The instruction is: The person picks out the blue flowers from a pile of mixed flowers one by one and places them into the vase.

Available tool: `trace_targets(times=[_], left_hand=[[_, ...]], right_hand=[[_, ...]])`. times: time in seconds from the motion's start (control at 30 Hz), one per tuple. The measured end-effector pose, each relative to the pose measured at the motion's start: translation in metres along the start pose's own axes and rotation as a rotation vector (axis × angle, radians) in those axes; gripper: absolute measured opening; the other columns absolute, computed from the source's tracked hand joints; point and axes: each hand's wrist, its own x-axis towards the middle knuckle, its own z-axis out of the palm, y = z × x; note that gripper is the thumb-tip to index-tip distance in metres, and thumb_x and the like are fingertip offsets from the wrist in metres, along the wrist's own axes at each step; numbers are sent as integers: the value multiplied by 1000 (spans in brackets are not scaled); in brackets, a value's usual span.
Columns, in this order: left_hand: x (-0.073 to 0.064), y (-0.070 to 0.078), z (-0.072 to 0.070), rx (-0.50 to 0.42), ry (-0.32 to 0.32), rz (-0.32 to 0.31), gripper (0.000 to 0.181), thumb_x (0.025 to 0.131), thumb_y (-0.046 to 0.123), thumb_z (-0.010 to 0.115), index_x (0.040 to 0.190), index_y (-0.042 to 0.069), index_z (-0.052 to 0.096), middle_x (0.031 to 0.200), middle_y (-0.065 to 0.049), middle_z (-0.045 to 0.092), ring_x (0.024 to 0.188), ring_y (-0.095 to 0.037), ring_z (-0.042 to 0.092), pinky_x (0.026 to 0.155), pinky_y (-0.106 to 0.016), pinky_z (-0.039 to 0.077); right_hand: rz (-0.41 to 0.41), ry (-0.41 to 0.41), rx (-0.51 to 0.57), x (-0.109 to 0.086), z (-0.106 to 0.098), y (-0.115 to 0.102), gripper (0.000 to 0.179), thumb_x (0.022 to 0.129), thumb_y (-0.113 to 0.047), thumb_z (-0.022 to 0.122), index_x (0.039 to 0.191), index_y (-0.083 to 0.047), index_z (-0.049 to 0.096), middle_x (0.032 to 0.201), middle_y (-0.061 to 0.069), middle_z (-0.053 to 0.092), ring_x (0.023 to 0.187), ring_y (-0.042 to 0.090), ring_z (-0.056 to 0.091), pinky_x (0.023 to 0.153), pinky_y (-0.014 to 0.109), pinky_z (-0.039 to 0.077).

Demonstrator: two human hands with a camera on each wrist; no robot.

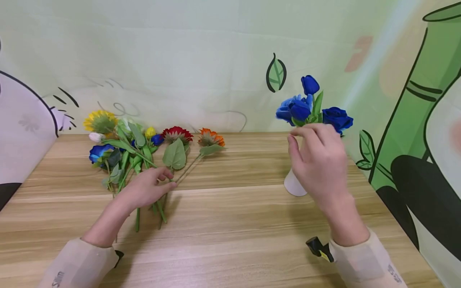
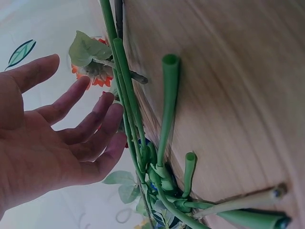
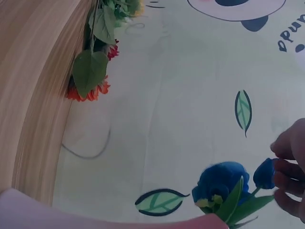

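On the right, a white vase (image 1: 295,185) holds several blue artificial flowers, among them a blue rose (image 1: 337,119) and a blue tulip (image 1: 310,85). In front of the vase is my right hand (image 1: 319,160), fingers loosely bent, thumb and fingertips apart, nothing visible between them. In the right wrist view its fingers (image 3: 288,183) overlap a blue tulip (image 3: 264,174); whether they touch is unclear. My left hand (image 1: 147,187) hovers palm-down over the stems of the pile, fingers relaxed. The left wrist view shows those fingers spread beside green stems (image 2: 126,86), gripping none.
The pile at left includes a yellow sunflower (image 1: 100,121), a white tulip bud (image 1: 96,137), a blue flower (image 1: 101,153), a red flower (image 1: 178,135) and an orange flower (image 1: 211,138). A printed cloth (image 1: 216,72) hangs behind the wooden table (image 1: 230,240).
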Motion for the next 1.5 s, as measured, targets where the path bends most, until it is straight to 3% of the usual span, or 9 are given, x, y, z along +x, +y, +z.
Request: trace_targets(times=[0.17, 0.37, 0.73, 1.1, 1.23, 1.5], left_hand=[[0, 0, 0, 4, 0, 2, 37, 104, 31, 63, 126, 1, 63, 126, -29, 61, 113, -47, 59, 87, -59, 50], [0, -1, 1, 10, 3, -2, 35, 103, 31, 63, 124, 2, 63, 125, -29, 61, 112, -47, 59, 86, -59, 50], [0, -3, 3, 19, 13, -8, 34, 103, 32, 63, 123, 3, 64, 125, -28, 61, 111, -46, 61, 86, -59, 51], [1, -8, -1, -50, 47, -11, 40, 103, 34, 63, 127, 2, 65, 130, -30, 59, 112, -45, 62, 87, -57, 52], [0, -9, -5, -43, 75, -22, 40, 103, 33, 61, 128, 2, 65, 131, -31, 59, 114, -46, 61, 88, -58, 52], [-1, -19, -13, 32, 130, -86, 45, 107, 24, 50, 136, -11, 56, 134, -37, 52, 124, -54, 48, 95, -67, 44]], right_hand=[[-15, -190, 27, -8, 10, -4, 11, 92, -5, 76, 97, 4, 72, 94, 17, 70, 89, 34, 66, 78, 46, 56], [49, -407, 61, -22, 30, -3, 13, 92, -11, 77, 98, 0, 72, 95, 12, 71, 86, 28, 67, 72, 40, 57], [164, -812, 81, -47, 64, 0, 21, 95, -17, 73, 109, -1, 70, 102, 13, 70, 93, 30, 68, 80, 45, 57], [229, -961, 31, -54, 67, 3, 28, 98, -24, 71, 114, -2, 70, 107, 14, 70, 94, 29, 69, 80, 44, 57], [234, -972, 29, -54, 67, 4, 28, 99, -25, 70, 116, -2, 70, 109, 14, 71, 95, 29, 69, 80, 44, 57], [229, -971, 35, -54, 66, 7, 27, 98, -23, 70, 115, -2, 70, 108, 14, 71, 95, 29, 69, 81, 43, 57]])
